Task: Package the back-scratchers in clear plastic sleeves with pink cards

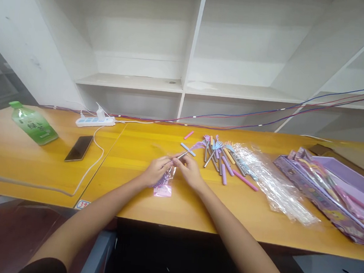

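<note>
Both hands meet at the middle of the table around a back scratcher with a thin metal rod [182, 155] and a purple claw end pointing away to the right. My left hand [157, 171] has its fingers closed on the near part of the rod. Thumb and fingers of my right hand [191, 171] pinch it from the other side. Under the hands lies a clear packet with a pink-purple end [162, 190]; its upper part is hidden. A light blue tube [187, 149] lies just beyond the right hand.
To the right are several back scratchers [212, 156] with loose coloured tubes, clear plastic sleeves [270, 182] and a purple box [335, 165] of wrapped items. At left are a green bottle [33, 123], a phone [79, 148] and a power strip [95, 121]. White shelves [129, 81] stand behind.
</note>
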A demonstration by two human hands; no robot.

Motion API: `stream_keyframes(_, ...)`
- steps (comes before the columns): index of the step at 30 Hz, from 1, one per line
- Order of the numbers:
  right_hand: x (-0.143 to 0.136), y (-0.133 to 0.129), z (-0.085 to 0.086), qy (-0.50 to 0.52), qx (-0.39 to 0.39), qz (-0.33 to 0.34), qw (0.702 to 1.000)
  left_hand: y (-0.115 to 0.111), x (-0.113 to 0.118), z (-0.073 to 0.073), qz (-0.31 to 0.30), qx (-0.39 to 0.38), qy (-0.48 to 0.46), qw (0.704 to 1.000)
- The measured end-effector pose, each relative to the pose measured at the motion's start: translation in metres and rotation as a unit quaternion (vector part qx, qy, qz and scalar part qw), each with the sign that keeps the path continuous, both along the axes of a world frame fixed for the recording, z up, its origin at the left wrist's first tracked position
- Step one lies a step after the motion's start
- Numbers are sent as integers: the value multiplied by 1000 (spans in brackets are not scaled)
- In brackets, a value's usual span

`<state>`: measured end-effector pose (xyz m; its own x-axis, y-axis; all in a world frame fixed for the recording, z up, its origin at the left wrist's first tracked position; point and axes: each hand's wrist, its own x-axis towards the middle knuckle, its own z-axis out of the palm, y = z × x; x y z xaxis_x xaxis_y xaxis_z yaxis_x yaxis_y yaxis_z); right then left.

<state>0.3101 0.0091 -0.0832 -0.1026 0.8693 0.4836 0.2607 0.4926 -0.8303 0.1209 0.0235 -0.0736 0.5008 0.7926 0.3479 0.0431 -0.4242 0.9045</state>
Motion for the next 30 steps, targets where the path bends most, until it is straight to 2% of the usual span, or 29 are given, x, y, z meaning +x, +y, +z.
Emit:
stream_keyframes(3, -3, 2, -3, 67, -36, 28, 997, -1, 2, -2, 4, 15, 10, 1000)
stream_keyframes(6, 2, 4, 2, 152, -56, -17, 987, 2, -1, -1, 36, -10, -13, 999)
stream_keyframes(9, 16, 6, 13, 281, -51, -58, 957, 6, -7, 5, 84, -40, -56, 994)
stream_keyframes(11, 26, 6, 21, 336, -38, -52, 940, 8, -10, 8, 113, -39, -79, 990)
stream_keyframes(14, 35, 2, 29, 353, -42, -24, 934, 11, -13, 9, 141, -35, -109, 983)
stream_keyframes(16, 34, -2, 29, 330, -67, -15, 942, 14, -14, 6, 155, -34, -120, 980)
stream_keyframes(19, 27, -7, 24, 231, -89, -20, 969, 18, -13, 1, 177, -13, -126, 976)
stream_keyframes(23, 19, -8, 17, 32, -25, -51, 998, 24, -15, -2, 200, 34, -142, 969)
stream_keyframes(26, 18, -6, 13, -114, 41, -65, 991, 28, -15, -1, 197, 47, -162, 966)
stream_keyframes(30, 20, -4, 9, -172, 56, -95, 979, 29, -16, 4, 185, 17, -211, 960)
